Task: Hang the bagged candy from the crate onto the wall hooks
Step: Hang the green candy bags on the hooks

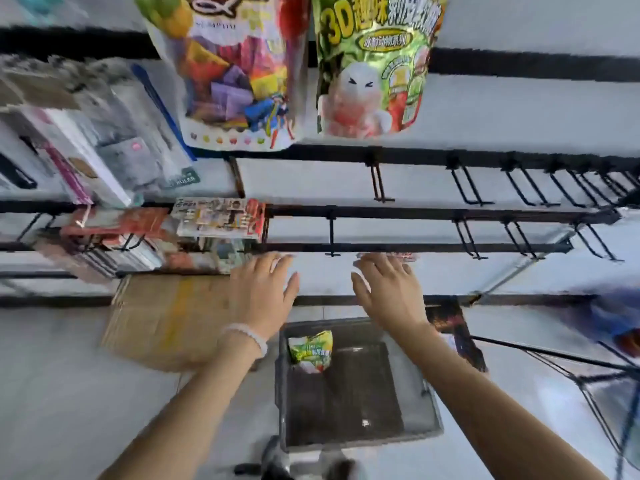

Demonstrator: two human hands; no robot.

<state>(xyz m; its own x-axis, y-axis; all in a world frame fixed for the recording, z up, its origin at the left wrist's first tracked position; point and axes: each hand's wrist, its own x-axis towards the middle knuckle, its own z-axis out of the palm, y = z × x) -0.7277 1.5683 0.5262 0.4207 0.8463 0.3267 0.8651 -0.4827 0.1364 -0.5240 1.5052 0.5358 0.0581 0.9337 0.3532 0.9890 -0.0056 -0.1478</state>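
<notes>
candy left: one crumpled green-and-yellow foil candy bag (311,350), lying in the far-left corner of the dark grey plastic crate (356,441) on the floor. Nothing else visible in the crate.
candy done: two bags already hang at 12 o'clock – a multicolour bag with cartoon figure (235,74) and a green foil bag with white rabbit print (372,67), side by side.
key relation: bag sits below and between both hands, roughly 6 o'clock from the fingers. Long axis hard to call, bag is scrunched; looks roughly upright in frame.
nearer hand: about even; left hand (263,296) looks slightly closer to the bag's side of the crate, but that's a judgement.
left fingers: spread straight, released, holding nothing. White bead bracelet (247,336) on the wrist.
right hand (388,292): fingers also extended and loose, empty. Tips sit just in front of a blurred red-white item at the rail; contact unclear.
target: empty black wire hooks (465,187) run along the wall rails from 12 to 2 o'clock, several free.
step (judgement): hands free, next is reaching down into the crate for the last bag.
surroundings: brown cardboard sheet (166,320) at 9 o'clock on the floor; stacked packaged goods (104,147) on hooks at 10 o'clock.
risk (judgement): hang hole not visible on the crumpled bag, likely needs flattening first.
</notes>
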